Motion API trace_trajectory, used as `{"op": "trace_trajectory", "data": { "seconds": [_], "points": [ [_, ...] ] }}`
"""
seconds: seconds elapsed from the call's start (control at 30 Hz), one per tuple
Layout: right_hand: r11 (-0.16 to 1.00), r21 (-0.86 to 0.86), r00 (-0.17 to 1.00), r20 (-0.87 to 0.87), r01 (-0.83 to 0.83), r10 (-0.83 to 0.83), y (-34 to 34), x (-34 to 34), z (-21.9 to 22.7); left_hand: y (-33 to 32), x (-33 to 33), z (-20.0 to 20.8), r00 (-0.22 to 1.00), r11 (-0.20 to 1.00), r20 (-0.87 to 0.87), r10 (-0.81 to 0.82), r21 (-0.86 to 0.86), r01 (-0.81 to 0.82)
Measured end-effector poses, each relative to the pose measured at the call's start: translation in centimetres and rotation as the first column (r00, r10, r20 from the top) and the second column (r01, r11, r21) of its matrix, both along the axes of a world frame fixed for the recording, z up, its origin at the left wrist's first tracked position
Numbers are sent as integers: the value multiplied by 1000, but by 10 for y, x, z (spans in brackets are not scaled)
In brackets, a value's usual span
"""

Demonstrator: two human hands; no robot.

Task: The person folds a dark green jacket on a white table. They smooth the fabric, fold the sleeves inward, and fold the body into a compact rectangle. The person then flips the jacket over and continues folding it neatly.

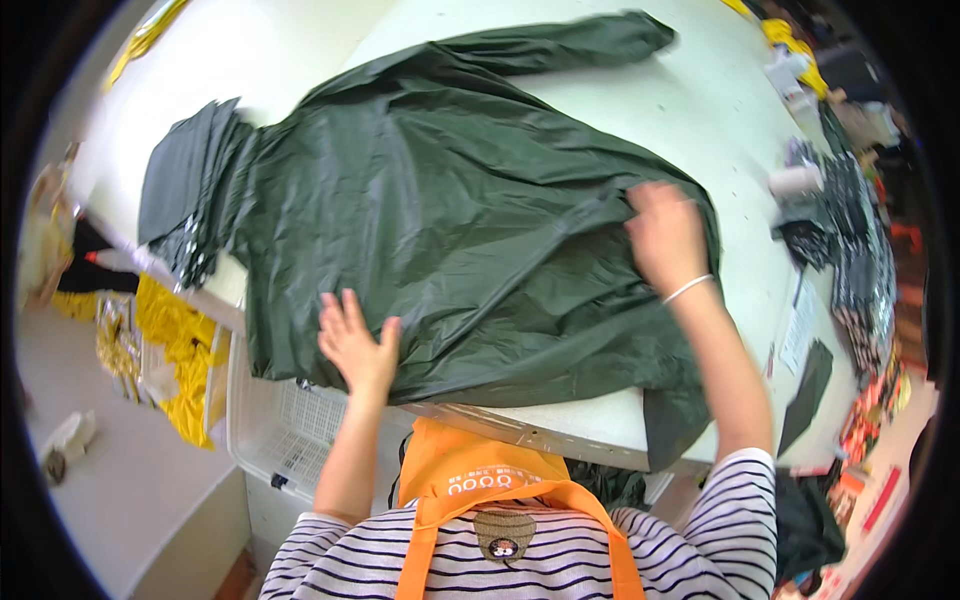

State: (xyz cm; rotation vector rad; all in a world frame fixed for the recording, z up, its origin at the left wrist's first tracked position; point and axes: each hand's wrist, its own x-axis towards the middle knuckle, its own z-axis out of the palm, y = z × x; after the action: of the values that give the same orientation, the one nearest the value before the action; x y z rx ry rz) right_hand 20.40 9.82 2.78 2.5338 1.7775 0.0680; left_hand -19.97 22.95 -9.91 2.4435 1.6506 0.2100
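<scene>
A dark green, thin, shiny long-sleeved jacket (400, 190) lies spread across the white table, wrinkled, with one sleeve (570, 48) stretched to the far right. Its other sleeve (675, 425) hangs over the near edge. My left hand (355, 345) rests on the jacket's near left part, fingers spread and open. Toward the jacket's right end, my right hand (665, 238) has its fingers bent in on the cloth, slightly blurred; creases run from there toward the lower left. A pile of folded dark green cloth (190, 185) touches the jacket's left end.
Below the near edge stands a clear plastic crate (285, 430). Yellow cloth (178, 350) hangs at the left. The white table (735, 90) carries a white roll (797, 181), a paper sheet (797, 325) and dark bundled cloth (850, 230) at the right.
</scene>
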Motion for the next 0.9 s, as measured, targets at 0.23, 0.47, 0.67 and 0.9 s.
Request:
{"op": "trace_trajectory", "data": {
  "seconds": [0.23, 0.47, 0.67, 0.9],
  "points": [
    [984, -39, 905, -386, 176, -177, -41, -109, -118, 87, -19, -44, 983, 982, -181, -33, 175, 65],
    [570, 380, 684, -445, 728, -578, -197, -53, -7, 120, -42, -71, 967, 943, -253, -28, 313, 109],
    [-359, -120, -321, -753, 926, -575, -491, 9, -87, 149, -40, -69, 955, 955, -273, -118, 234, 185],
    [-219, -439, -469, -877, 871, -108, -496, 63, -89, -3, 38, 32, 693, 747, 280, -664, 216, 628]
  ]
}}
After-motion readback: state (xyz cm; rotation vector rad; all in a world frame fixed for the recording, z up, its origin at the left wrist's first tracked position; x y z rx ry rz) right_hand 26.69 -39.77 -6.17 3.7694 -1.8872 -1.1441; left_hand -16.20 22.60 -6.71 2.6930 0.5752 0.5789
